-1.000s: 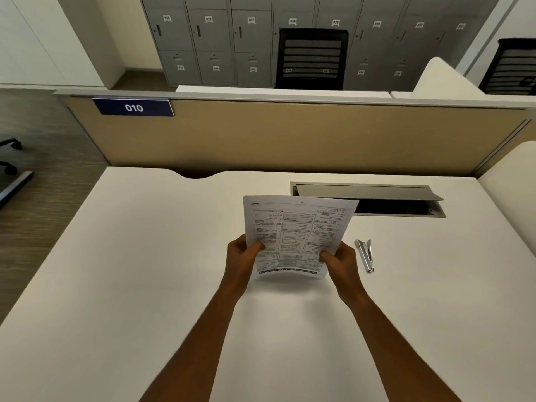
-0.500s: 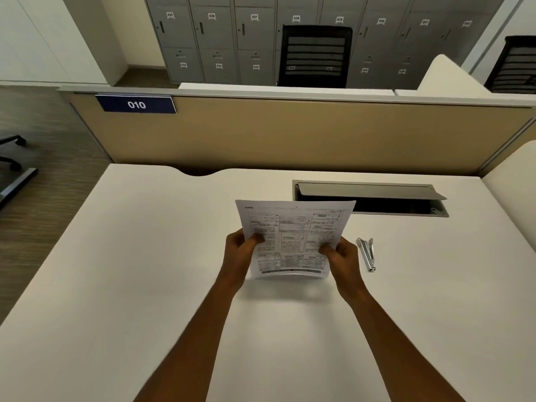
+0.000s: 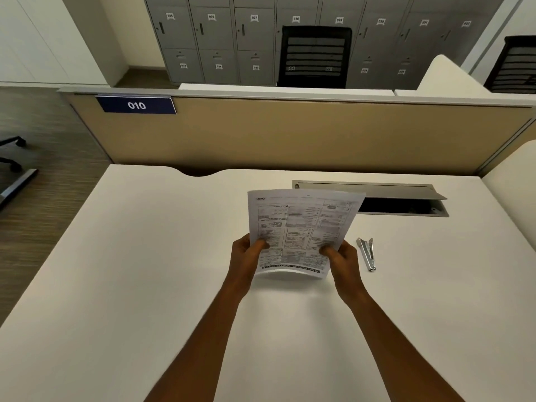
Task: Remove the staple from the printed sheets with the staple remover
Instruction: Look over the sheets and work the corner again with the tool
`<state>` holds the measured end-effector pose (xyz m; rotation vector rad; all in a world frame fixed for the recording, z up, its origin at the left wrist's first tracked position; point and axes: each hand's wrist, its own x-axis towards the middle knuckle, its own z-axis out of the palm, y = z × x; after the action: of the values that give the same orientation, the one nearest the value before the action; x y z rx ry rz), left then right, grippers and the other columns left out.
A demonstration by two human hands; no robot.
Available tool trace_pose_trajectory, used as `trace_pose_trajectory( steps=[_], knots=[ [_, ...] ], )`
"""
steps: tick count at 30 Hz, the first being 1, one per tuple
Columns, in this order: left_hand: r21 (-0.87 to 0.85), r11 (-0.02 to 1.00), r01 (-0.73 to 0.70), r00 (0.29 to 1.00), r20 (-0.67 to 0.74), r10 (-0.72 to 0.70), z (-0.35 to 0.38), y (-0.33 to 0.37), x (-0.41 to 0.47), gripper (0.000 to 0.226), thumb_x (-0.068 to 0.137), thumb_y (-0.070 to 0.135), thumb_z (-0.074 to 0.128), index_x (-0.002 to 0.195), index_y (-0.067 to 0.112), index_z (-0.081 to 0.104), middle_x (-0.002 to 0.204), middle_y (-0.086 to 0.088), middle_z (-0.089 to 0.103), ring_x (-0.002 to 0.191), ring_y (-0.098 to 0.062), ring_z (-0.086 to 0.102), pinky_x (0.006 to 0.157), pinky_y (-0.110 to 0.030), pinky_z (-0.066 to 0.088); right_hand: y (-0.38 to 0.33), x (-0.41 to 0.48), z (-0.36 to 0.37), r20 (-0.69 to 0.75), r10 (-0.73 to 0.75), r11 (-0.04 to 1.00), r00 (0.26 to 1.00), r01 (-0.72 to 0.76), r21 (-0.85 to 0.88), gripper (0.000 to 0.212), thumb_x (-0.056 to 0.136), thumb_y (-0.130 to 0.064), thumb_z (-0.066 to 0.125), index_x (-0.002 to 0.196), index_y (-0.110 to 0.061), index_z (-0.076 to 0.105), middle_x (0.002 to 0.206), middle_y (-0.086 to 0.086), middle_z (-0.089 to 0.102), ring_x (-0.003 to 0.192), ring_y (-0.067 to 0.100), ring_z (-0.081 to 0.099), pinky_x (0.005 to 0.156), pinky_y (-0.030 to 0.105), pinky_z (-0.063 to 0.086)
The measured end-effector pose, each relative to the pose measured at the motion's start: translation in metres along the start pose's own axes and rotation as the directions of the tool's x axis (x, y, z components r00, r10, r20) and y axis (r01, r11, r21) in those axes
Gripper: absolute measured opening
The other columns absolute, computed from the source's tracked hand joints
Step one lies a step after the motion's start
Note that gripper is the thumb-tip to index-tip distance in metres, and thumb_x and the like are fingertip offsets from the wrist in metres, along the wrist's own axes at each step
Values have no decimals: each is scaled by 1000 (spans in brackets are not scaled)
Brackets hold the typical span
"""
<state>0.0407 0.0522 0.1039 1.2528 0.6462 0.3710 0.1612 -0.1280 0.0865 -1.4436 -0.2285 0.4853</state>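
White office desk (image 3: 116, 285) under a tan partition (image 3: 290, 134). Held just above it, much as a second ago: printed white paper sheets (image 3: 301, 224), pinched at the lower corners by left hand (image 3: 246, 256) and right hand (image 3: 343, 262), thumbs on top. Unmoved on the desk, just beside the right hand: small silver metal staple remover (image 3: 367, 253). Readable: "010" on a navy plate (image 3: 136, 105); "026", "027" on grey lockers (image 3: 211, 39). Sheet print too blurred to read.

Sheets (image 3: 301, 227) upheld; remover (image 3: 367, 253) flat beside.

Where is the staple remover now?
In the head view, the staple remover lies on the desk, right of the sheets and the right hand, nearer than the open cable hatch.
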Motion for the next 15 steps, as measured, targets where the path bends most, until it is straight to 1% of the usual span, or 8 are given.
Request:
trace_pose_trajectory(
  steps=[2, 4, 7, 8, 12, 15],
  knots=[
    [16, 1000, 25, 1000, -16, -25, 3, -7, -3, 33, 82, 6, 61, 88, 31, 81, 97, 6, 81, 91, -11, 76, 72, -21, 61, 7, -2, 3, -28, 31, 999, 999, -31, -13, 37, 86, 7, 56, 112, -15, 71, 107, -2, 77, 105, 15, 71, 74, 16, 58],
    [33, 999, 25, 999, -34, -24, 5, -12, -4, 39, 88, -3, 58, 91, 30, 79, 96, 9, 81, 90, -9, 76, 70, -16, 59, 11, -3, 5, -44, 40, 999, 998, -42, -28, 38, 88, 9, 56, 118, -13, 68, 113, 0, 75, 109, 17, 69, 75, 16, 58],
    [44, 999, 7, 999, -45, -6, 5, -12, -1, 35, 94, -2, 57, 106, 25, 76, 101, 9, 81, 93, -7, 75, 72, -16, 59, 9, 0, 4, -39, 22, 999, 999, -24, -35, 39, 90, 5, 56, 123, -14, 66, 118, 1, 74, 108, 14, 69, 81, 20, 60],
    [48, 999, 4, 999, -49, -2, 4, -12, 0, 34, 95, -1, 57, 107, 25, 76, 101, 10, 80, 93, -7, 75, 73, -16, 59, 8, 0, 4, -38, 18, 999, 999, -20, -32, 39, 91, 5, 56, 124, -15, 65, 118, 0, 74, 108, 12, 70, 80, 20, 60],
    [57, 998, 34, 997, -70, -30, 6, -18, -2, 35, 94, -1, 59, 103, 28, 76, 100, 8, 81, 93, -10, 76, 72, -17, 59, 14, -2, 4, -40, 45, 998, 998, -47, -40, 41, 92, 6, 55, 125, -17, 64, 117, -2, 73, 108, 10, 69, 76, 16, 58],
    [53, 998, 23, 997, -79, -19, 8, -18, -2, 41, 90, -3, 59, 98, 32, 77, 99, 10, 81, 92, -8, 76, 71, -17, 59, 17, -2, 4, -35, 42, 997, 998, -44, -59, 43, 93, 7, 55, 127, -18, 63, 117, -4, 73, 107, 9, 69, 75, 16, 58]
  ],
)
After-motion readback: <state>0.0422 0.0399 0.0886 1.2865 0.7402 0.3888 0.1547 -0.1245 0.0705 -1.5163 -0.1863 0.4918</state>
